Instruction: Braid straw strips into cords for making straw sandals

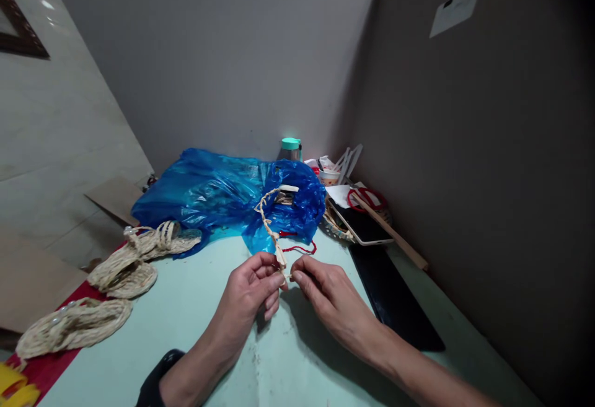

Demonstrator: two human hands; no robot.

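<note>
Pinched between the fingertips of my left hand (255, 286) is the near end of a pale straw braid (264, 216). The braid runs away from me and curves up over the opening of a blue plastic bag (209, 184). My right hand (328, 292), close beside the left, pinches a short strand at the same end of the braid. Both hands are closed, just above the pale green table (204, 314). A red cord (302, 248) lies right behind the fingertips. What exactly sits under the left fingers is partly hidden.
Woven straw sandals (77, 326) lie along the left edge on red cloth. A black flat strip (397, 298), a tablet (360, 221), a wooden stick (390, 230) and red-handled scissors (367, 199) lie at right. A teal-lidded bottle (290, 147) and a cup (329, 176) stand behind, near the walls.
</note>
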